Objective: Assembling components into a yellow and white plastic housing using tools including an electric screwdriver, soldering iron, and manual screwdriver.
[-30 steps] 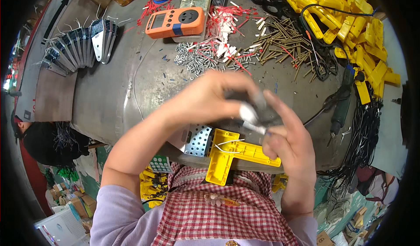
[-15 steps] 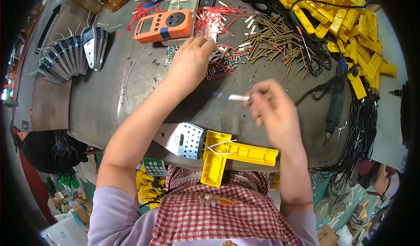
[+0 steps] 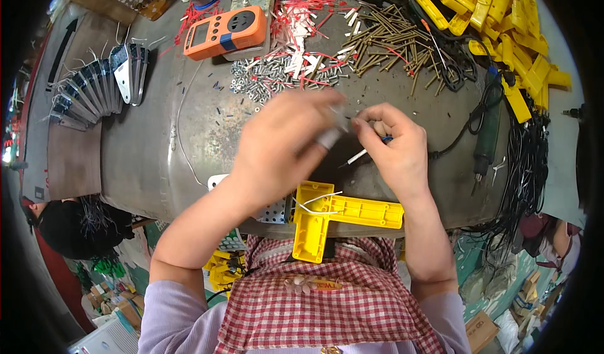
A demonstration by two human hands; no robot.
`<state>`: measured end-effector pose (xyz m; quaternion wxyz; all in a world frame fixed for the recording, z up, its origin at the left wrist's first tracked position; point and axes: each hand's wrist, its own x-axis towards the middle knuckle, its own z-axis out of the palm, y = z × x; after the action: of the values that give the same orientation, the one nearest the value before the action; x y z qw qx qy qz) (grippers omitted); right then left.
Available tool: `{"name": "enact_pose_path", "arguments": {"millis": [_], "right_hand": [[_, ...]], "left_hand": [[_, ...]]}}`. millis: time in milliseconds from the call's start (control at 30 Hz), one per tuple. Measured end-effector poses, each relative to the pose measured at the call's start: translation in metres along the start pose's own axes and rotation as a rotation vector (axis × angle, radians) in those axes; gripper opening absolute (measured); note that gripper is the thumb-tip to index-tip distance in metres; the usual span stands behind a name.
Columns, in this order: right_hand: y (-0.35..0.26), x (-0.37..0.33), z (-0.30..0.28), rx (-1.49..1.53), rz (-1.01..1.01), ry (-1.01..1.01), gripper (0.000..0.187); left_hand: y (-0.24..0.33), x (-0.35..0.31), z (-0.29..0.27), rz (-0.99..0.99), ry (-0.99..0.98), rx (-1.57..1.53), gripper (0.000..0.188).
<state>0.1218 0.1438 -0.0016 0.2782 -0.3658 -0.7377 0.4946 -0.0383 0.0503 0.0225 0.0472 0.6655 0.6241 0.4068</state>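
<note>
One yellow casing (image 3: 314, 223), T-shaped, open side up, lying on the table's near edge with its short leg jutting past it toward the checked apron (image 3: 289, 316). White wires (image 3: 324, 198), loose-ended, crossing the casing's upper left part. One metal plate (image 3: 274, 213), perforated, just left of the casing, partly hidden by the forearm.

One left hand (image 3: 277, 143), bare, beyond the casing and to its left; blurred, fingertips close to those of the other hand; grip cannot be told. One right hand (image 3: 401, 156), bare, beyond the casing's long arm; thumb and forefinger drawn together, curled fingers gripping a white stick (image 3: 357, 157), dark at its tip, which slants down toward the casing. A small blue piece (image 3: 387, 139) shows at the same fingers.

Farther beyond the casing, on the grey metal table (image 3: 214, 124): one orange meter (image 3: 224, 33), to the left; one heap of silver screws (image 3: 255, 77); one heap of brass-coloured rods (image 3: 387, 36), to the right. Far right of the casing: yellow shells (image 3: 497, 23), piled; one power screwdriver (image 3: 486, 134). Far left: metal brackets (image 3: 94, 89), in a fanned row.
</note>
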Motion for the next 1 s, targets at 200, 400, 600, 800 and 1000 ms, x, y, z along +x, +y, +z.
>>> {"name": "enact_pose_path", "arguments": {"millis": [200, 400, 600, 800, 1000], "right_hand": [[-0.011, -0.014, -0.009, 0.075, 0.032, -0.049, 0.008], [-0.020, -0.024, -0.005, -0.040, -0.033, 0.073, 0.008], [-0.022, -0.026, -0.004, -0.065, -0.106, 0.084, 0.009], [-0.021, -0.028, -0.002, -0.086, -0.171, 0.047, 0.008], [-0.015, -0.022, -0.015, 0.054, -0.144, -0.118, 0.009]], "left_hand": [[-0.006, -0.014, 0.006, -0.551, -0.053, -0.471, 0.011], [-0.005, -0.016, 0.002, -0.690, -0.037, -0.932, 0.017], [0.000, -0.016, 0.003, -0.710, -0.034, -0.922, 0.017], [0.010, -0.019, 0.004, -0.669, -0.044, -0.916, 0.018], [0.012, -0.020, 0.008, -0.445, -0.091, -0.740, 0.016]]}}
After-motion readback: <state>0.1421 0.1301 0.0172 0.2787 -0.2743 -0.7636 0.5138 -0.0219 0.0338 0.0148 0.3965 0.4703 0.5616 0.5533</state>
